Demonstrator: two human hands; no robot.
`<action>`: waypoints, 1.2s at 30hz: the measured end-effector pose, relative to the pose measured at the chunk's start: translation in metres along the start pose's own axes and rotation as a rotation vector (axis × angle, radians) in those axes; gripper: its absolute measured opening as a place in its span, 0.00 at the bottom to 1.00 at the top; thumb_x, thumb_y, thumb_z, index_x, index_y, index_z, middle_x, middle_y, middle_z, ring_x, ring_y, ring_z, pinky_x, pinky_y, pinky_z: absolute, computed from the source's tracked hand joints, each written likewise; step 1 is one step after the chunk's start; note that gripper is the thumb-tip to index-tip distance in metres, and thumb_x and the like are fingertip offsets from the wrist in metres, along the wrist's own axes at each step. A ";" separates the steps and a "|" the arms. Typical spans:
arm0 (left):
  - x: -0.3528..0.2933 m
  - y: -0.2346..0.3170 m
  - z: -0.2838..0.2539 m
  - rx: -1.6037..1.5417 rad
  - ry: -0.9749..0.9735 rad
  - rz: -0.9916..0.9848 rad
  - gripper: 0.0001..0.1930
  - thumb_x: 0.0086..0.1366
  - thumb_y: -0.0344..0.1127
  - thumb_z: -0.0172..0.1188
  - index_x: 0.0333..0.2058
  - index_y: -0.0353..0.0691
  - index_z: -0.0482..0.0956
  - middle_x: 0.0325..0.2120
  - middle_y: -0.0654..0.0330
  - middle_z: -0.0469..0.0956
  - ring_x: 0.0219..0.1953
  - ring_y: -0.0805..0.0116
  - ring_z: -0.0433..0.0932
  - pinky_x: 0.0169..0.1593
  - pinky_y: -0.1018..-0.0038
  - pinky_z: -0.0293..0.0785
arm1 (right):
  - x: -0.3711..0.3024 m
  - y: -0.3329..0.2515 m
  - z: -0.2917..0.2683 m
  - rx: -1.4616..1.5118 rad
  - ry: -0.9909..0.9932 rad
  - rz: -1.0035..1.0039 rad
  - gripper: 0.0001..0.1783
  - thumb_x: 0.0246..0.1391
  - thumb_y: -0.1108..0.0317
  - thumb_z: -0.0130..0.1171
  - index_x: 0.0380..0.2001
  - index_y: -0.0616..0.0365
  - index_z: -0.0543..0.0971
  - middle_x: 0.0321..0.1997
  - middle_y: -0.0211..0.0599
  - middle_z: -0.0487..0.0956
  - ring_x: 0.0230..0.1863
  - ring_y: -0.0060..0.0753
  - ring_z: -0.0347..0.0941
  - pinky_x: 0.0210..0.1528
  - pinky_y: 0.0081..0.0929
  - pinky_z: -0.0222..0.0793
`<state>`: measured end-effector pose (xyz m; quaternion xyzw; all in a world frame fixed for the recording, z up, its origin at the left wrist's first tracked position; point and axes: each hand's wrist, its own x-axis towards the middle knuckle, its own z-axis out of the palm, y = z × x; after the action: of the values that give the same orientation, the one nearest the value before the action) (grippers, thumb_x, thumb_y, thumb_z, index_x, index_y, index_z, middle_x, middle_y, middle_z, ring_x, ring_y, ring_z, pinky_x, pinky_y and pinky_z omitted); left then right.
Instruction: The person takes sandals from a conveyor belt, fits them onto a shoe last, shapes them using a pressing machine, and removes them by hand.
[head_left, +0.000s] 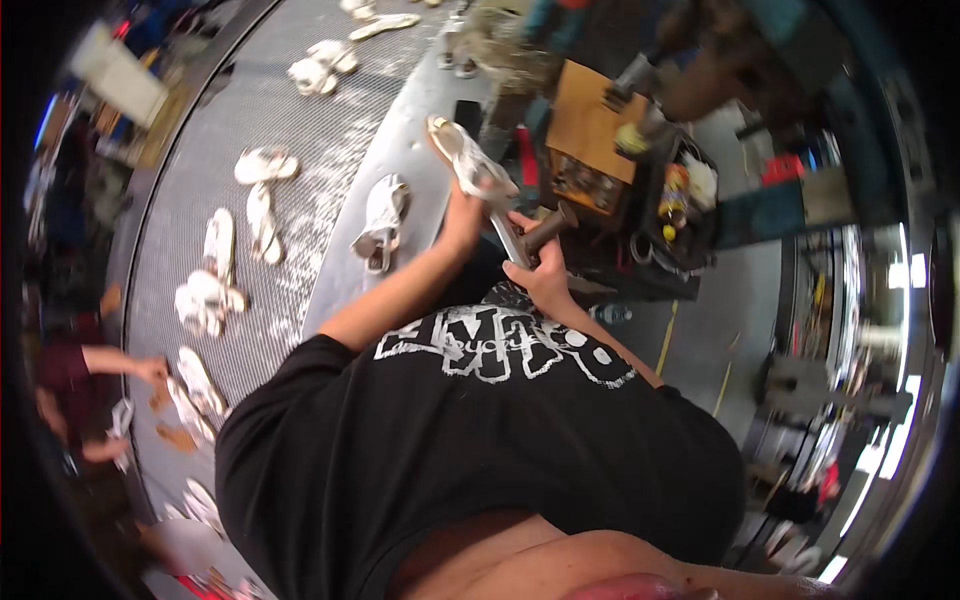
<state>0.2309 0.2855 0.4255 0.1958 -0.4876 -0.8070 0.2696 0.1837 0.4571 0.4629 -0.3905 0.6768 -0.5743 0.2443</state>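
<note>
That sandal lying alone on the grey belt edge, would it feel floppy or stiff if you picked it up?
Probably light: the white sandal looks like thin straps on a flat sole. The straps would likely flop while the sole stays fairly stiff, as the one in the left hand holds its shape. Lying flat, it seems unlikely to roll.

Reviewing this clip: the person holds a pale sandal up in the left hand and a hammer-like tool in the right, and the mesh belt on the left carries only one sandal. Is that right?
Not quite. The head view shows the mesh belt carrying many pale sandals, not one. The rest holds: the left hand holds up a sandal, and the right hand grips a hammer-like tool.
</note>
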 end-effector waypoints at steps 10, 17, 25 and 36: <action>0.006 -0.023 0.046 0.419 -0.525 -0.204 0.24 0.67 0.41 0.55 0.60 0.42 0.63 0.35 0.64 0.77 0.36 0.77 0.75 0.35 0.80 0.69 | 0.063 0.093 -0.086 -0.524 0.509 0.125 0.45 0.34 0.69 0.67 0.57 0.65 0.59 0.56 0.57 0.66 0.58 0.55 0.64 0.58 0.39 0.61; -0.070 0.002 -0.046 0.275 0.065 -0.247 0.17 0.64 0.34 0.57 0.51 0.39 0.73 0.30 0.63 0.79 0.30 0.77 0.77 0.31 0.80 0.71 | 0.148 0.145 -0.132 -0.768 0.454 0.225 0.37 0.35 0.59 0.71 0.44 0.72 0.66 0.44 0.62 0.73 0.49 0.58 0.70 0.51 0.41 0.65; -0.188 0.012 -0.319 0.531 1.200 0.039 0.27 0.51 0.34 0.68 0.50 0.36 0.71 0.36 0.54 0.77 0.33 0.71 0.76 0.36 0.74 0.74 | 0.130 0.130 -0.127 -0.675 0.702 -0.085 0.37 0.45 0.50 0.69 0.42 0.72 0.65 0.46 0.63 0.74 0.45 0.57 0.73 0.45 0.44 0.69; -0.214 0.034 -0.479 0.945 1.678 -0.634 0.54 0.41 0.74 0.61 0.50 0.24 0.68 0.50 0.34 0.66 0.56 0.41 0.65 0.58 0.55 0.63 | 0.144 0.107 -0.108 -1.055 0.738 0.105 0.58 0.45 0.45 0.66 0.54 0.86 0.45 0.44 0.70 0.73 0.47 0.62 0.73 0.47 0.43 0.70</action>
<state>0.6831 0.0801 0.2524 0.9064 -0.3358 -0.1680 0.1935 -0.0101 0.4080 0.4007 -0.2010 0.9259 -0.2483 -0.2016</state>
